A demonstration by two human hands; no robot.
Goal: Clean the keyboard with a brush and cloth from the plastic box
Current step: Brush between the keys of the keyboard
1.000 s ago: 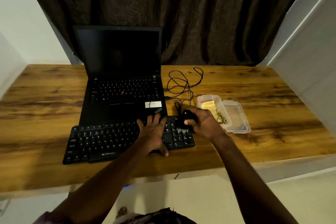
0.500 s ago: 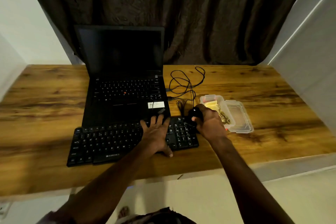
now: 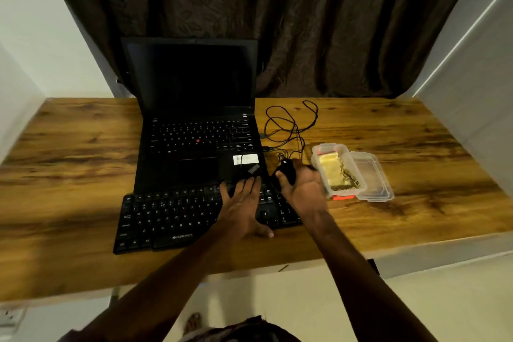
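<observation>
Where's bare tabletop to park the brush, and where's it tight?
Free: the table left of the laptop and keyboard, out to the wall; also right of the lid. Tight: between laptop, cable and plastic box, where the right hand holds the brush; left hand rests on the keyboard.

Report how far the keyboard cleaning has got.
Done: the plastic box stands open, its lid beside it, and the brush is out. In hand: the right hand grips the brush at the right end of the keyboard while the left hand rests flat on the keys. Left: the yellow cloth lies in the box, so wiping looks not yet begun; how much is brushed cannot be told.
</observation>
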